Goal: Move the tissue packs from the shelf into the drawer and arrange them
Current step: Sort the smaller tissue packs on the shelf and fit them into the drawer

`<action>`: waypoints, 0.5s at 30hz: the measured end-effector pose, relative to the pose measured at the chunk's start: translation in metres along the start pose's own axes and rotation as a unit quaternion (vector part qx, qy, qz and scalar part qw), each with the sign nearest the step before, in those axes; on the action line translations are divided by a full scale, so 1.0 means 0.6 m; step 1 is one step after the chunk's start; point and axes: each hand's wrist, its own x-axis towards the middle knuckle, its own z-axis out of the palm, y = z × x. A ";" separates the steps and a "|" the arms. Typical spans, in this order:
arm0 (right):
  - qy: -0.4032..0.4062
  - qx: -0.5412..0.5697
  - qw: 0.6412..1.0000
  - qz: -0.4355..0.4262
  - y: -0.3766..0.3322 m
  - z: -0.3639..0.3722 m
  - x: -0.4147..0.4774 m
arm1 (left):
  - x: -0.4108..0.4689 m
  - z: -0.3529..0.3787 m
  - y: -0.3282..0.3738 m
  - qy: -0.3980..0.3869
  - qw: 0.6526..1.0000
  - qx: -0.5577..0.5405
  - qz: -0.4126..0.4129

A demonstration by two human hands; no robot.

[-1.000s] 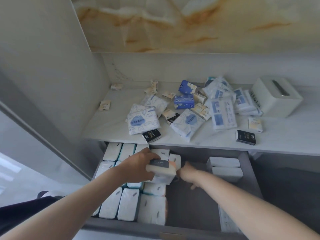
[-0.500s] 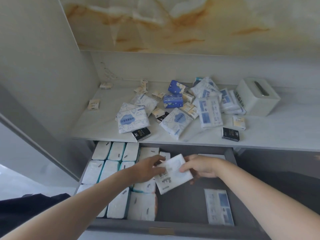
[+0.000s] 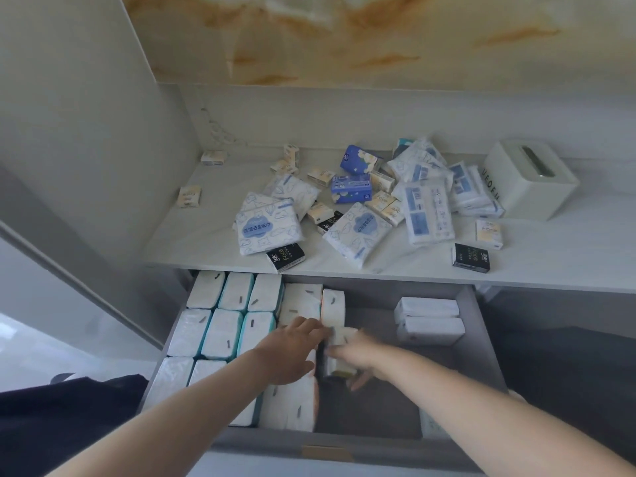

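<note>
Item: white tissue pack (image 3: 339,346), stood on edge in open drawer (image 3: 481,356), against filed rows of packs (image 3: 223,333). Right hand (image 3: 359,356) curled round its right side. Left hand (image 3: 289,352) at its left; pinching or merely pressing not discernible through blur. Judged light, soft, squashable, film wrap slippery; best held across broad faces. Loose packs (image 3: 358,232) lying on shelf (image 3: 206,242).

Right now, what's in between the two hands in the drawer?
A white tissue pack: the left hand and right hand both touch it, seen in the head view.
</note>
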 end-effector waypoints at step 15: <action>-0.004 -0.171 0.969 -0.181 0.007 -0.008 0.008 | 0.009 -0.001 -0.005 -0.023 0.998 0.058 0.009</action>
